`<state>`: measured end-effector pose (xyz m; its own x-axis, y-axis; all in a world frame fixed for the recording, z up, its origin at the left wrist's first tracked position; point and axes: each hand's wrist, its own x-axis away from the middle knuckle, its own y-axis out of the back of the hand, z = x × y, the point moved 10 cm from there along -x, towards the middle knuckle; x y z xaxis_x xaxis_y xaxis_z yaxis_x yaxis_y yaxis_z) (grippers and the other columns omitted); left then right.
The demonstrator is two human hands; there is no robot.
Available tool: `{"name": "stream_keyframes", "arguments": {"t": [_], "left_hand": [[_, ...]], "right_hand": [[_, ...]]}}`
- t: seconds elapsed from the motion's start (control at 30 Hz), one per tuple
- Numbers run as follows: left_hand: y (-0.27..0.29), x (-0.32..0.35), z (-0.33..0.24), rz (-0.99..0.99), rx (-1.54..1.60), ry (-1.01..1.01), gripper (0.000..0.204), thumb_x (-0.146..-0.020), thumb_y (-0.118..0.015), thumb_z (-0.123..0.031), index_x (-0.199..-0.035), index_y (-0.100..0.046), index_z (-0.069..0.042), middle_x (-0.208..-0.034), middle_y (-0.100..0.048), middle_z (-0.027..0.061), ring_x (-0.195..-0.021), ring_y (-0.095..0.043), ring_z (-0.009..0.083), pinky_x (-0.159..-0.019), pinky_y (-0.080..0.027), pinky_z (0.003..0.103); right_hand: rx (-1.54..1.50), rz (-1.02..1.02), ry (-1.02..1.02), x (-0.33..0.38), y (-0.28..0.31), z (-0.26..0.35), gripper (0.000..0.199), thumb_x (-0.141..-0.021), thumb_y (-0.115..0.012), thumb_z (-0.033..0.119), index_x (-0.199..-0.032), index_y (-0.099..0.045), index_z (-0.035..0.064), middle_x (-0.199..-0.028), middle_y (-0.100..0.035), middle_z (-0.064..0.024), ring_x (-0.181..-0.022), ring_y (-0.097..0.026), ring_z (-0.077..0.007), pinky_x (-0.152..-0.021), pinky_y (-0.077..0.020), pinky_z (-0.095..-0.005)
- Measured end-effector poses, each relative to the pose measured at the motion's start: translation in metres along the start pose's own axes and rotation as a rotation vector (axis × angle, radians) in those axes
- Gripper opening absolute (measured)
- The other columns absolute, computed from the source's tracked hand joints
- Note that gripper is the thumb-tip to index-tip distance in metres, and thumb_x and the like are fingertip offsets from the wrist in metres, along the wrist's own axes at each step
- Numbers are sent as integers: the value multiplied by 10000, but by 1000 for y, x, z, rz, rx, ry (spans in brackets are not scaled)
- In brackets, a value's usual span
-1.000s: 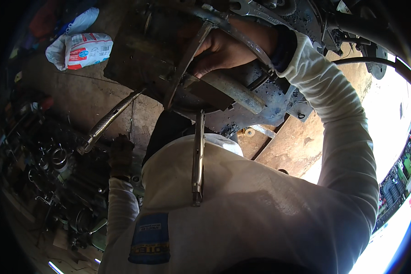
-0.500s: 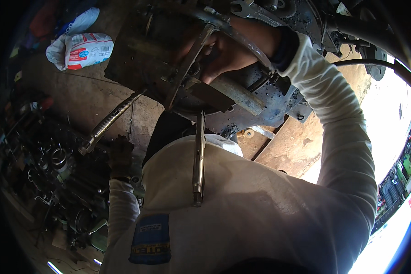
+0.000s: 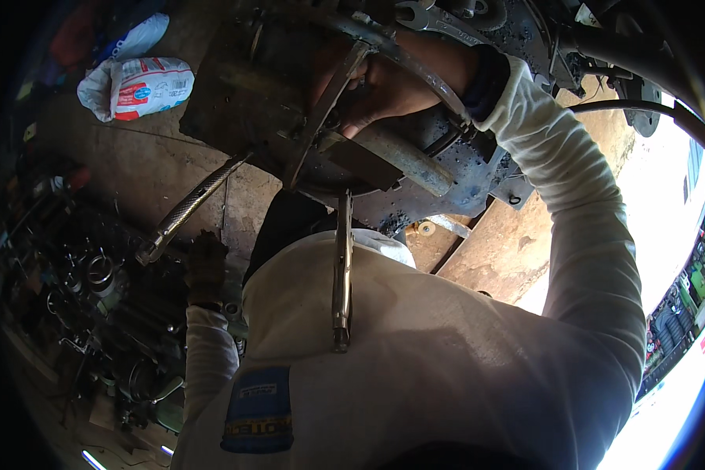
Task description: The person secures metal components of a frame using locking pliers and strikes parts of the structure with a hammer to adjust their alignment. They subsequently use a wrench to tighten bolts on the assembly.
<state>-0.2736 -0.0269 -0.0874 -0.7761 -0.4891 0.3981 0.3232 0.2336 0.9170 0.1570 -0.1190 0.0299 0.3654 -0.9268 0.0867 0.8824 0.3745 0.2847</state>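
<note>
My right hand (image 3: 384, 86) reaches up into a greasy metal assembly (image 3: 235, 94) overhead, its fingers curled around a flat metal bar (image 3: 325, 106) that slants down across it. A grey tube (image 3: 403, 160) sticks out just under the hand. Locking pliers (image 3: 341, 274) hang straight down from the assembly's lower edge, over my white shirt. My left hand (image 3: 205, 266), in a dark glove, is low at the left beside a heap of tools (image 3: 86, 282). Just above it is the end of a long knurled handle (image 3: 188, 207). The glove's grip is too dark to read.
A white and red sack (image 3: 141, 86) lies on the concrete floor at the upper left. A spanner (image 3: 427, 17) rests on top of the assembly. A black hose (image 3: 642, 106) curves at the upper right. Wooden boards (image 3: 486, 258) lie under the assembly.
My right hand has shifted slightly on the bar. My left hand, the hanging pliers and the long handle stay where they were.
</note>
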Motion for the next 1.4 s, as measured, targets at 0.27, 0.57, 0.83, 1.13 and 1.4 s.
{"name": "stream_keyframes", "arguments": {"t": [0.27, 0.57, 0.83, 1.13, 1.4], "left_hand": [[0, -3, -1, 81, 63, 135, 202, -890, -540, -223, -932, -584, -30, -963, -601, 167, -956, -557, 362, -831, -430, 458], [18, -14, -26, 1, -187, -55, 162, -851, -621, -169, -934, -562, -42, -919, -585, 153, -918, -572, 341, -808, -451, 451], [-16, -1, -8, 272, -125, 6, 389, -824, -640, -300, -1090, -573, -25, -1113, -568, 198, -1045, -544, 352, -911, -440, 474], [-16, 14, 7, 109, -13, 12, 221, -900, -566, -241, -1013, -625, -60, -1090, -608, 124, -1067, -569, 300, -943, -450, 415], [29, -16, -16, 241, 192, 402, 302, -936, -485, -309, -1039, -647, -77, -1090, -639, 156, -1046, -599, 332, -914, -464, 473]], "right_hand": [[-233, 111, -1, -6, -18, -9, 363, -910, -611, 191, -1260, -596, 100, -1240, -628, -30, -1167, -550, -186, -1014, -417, -334], [106, 66, 10, -8, -10, 2, 259, -924, -615, 159, -1168, -634, 74, -1068, -689, -50, -1005, -623, -141, -900, -480, -286], [-35, -112, 211, -4, -4, 4, 305, -905, -644, 147, -1198, -600, 73, -1097, -665, -71, -1025, -621, -154, -915, -484, -299], [122, -181, 162, -6, 0, -14, 442, -826, -717, 260, -1245, -613, 165, -1112, -671, -102, -1008, -632, -263, -875, -506, -368], [117, -161, 142, -2, -3, -8, 428, -832, -707, 284, -1240, -619, 190, -1089, -682, -87, -989, -637, -267, -877, -500, -376]]}}
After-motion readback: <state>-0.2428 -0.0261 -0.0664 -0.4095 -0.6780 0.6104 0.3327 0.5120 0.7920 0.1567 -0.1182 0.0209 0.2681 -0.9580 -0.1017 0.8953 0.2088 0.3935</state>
